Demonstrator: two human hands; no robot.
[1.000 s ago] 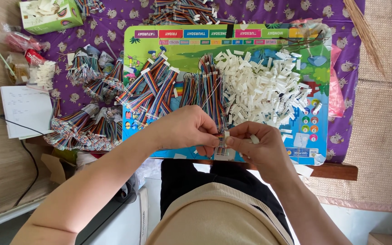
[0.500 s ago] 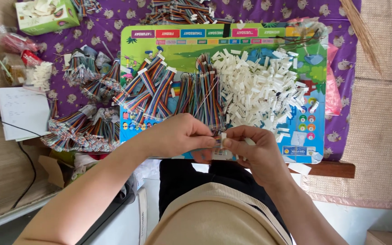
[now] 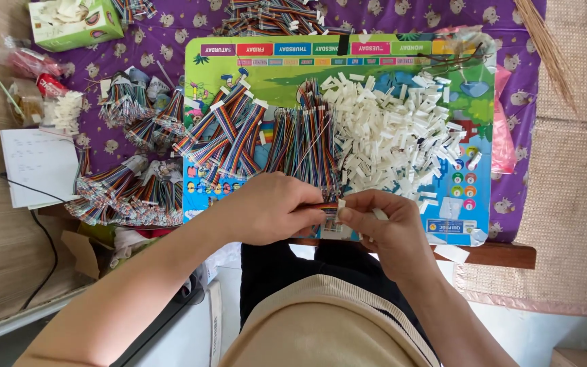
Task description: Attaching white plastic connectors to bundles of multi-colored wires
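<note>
**Both hands closed on one ribbon cable at the near edge of the surface**

From the head camera I look straight down on my two hands, which meet just above the near edge of the surface (image 3: 511,255). My left hand (image 3: 266,207) has its grip closed around the end of a short multicoloured ribbon cable (image 3: 322,206), thumb and fingers pinched tight on it. My right hand (image 3: 382,228) faces it, fingertips pinched shut on a small white connector (image 3: 340,204) at that cable's tip. The two hands nearly touch, with cable and connector between them. How far the connector sits on the wire ends I cannot tell; the fingers hide the joint.

Just beyond the hands lies a bright illustrated board (image 3: 473,146) with coloured tabs along its far edge. On it, a heap of loose white connectors (image 3: 392,132) spreads over the right half, and beside it to the left a row of ribbon cables (image 3: 304,146) lies in parallel, then fanned bunches of striped cables (image 3: 229,132).

Off the board, on the purple patterned cloth (image 3: 164,44), more cable bundles (image 3: 127,194) lie to the left. A green box (image 3: 76,24) stands at the far left corner, and a white sheet of paper (image 3: 39,166) rests at the left edge.
</note>
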